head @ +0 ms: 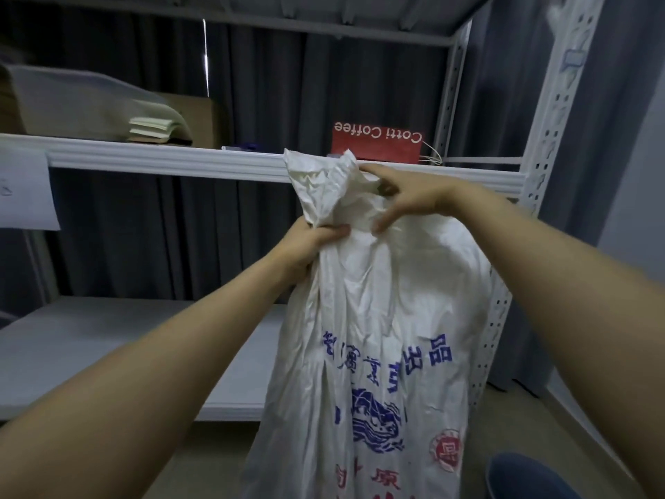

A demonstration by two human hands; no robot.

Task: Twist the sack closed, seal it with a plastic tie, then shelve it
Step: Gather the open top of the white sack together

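A tall white sack with blue printed characters and a red stamp stands upright in front of the white metal shelf. Its top is gathered into a crumpled neck that sticks up above my hands. My left hand grips the neck from the left, fingers curled round the bunched fabric. My right hand reaches in from the right, with thumb and fingers pinching the neck just above the left hand. No plastic tie shows.
On the upper shelf lie a red Cotti Coffee bag, a stack of folded paper and a grey covered bundle. The lower shelf board is bare and grey. A perforated upright stands at the right.
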